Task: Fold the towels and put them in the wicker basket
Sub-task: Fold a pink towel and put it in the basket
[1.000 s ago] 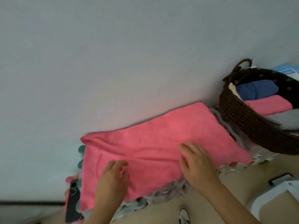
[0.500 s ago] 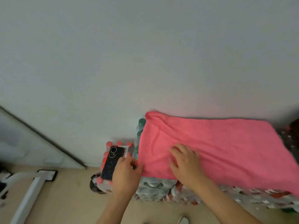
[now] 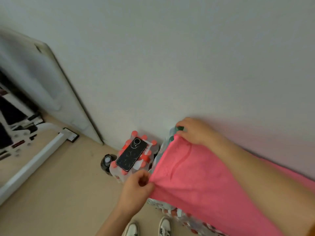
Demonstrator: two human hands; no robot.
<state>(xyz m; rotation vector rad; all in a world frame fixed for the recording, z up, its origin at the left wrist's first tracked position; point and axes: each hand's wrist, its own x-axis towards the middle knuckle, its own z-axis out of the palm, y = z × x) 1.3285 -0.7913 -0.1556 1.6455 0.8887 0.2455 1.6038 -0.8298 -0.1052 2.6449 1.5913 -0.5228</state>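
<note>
head view: the left grip point(image 3: 136, 186) and right grip point(image 3: 196, 132), flat on the pink towel point(image 3: 204, 184) a moment ago, now each pinch a corner of its left end. the towel lies spread over bottle packs point(image 3: 192, 222), likely ready for the next fold. the wicker basket is out of view.

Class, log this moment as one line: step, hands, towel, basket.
step: fold towel | left hand: pinches pink towel, near corner | right hand: grips far corner | towel: spread over bottle packs | basket: not in view
</note>
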